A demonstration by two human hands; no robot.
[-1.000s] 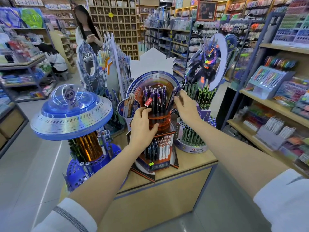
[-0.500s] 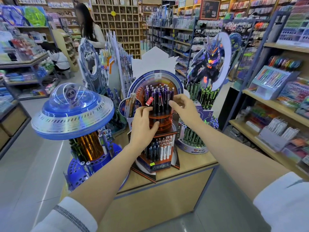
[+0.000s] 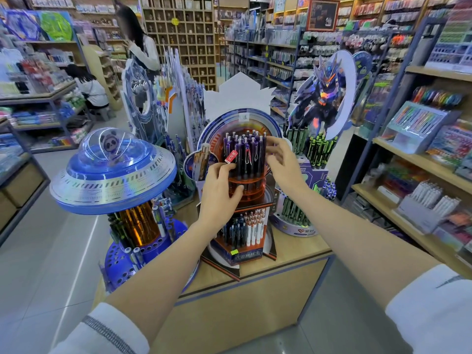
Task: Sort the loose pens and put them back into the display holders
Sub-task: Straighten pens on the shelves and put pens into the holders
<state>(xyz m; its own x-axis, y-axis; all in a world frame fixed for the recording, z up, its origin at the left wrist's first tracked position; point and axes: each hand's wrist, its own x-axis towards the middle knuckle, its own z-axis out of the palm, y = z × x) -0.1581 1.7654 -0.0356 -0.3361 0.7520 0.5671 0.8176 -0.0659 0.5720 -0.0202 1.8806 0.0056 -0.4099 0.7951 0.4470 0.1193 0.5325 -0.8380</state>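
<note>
Orange translucent plastic sits under the left hand (image 3: pixel 221 192). Its thumb presses the front of the orange holder (image 3: pixel 249 186) and its fingers curl round the holder's left side, grasping it. The right hand (image 3: pixel 282 164) is at the holder's right flank, fingers loosely bent and spread against the outermost of the purple pens (image 3: pixel 245 154). Whether thumb and forefinger pinch a pen I cannot tell.

The purple pens stand upright and packed in the holder, with a red tag (image 3: pixel 232 156) on one at the front left. A round backing card (image 3: pixel 212 129) rises close behind them, so the open sides are the front and the top. Below the holder a lower tier (image 3: pixel 249 228) carries dark and white pens.

The whole tower stands near the front edge of the wooden tabletop (image 3: pixel 296 254), whose rim has a blue band. A saucer-shaped display (image 3: pixel 112 180) stands at the tabletop's left end, near the left forearm. On the right a round stand (image 3: pixel 293 215) of green-and-black pens sits just beside the tower, under a robot cut-out (image 3: pixel 321 98). The right wrist passes over the narrow gap between them.

Grey floor (image 3: pixel 46 264) runs as an aisle on the left, and wooden shelves (image 3: pixel 421 162) of stationery line the right. Far back are a standing person (image 3: pixel 145 49) and a crouching person (image 3: pixel 93 89).
</note>
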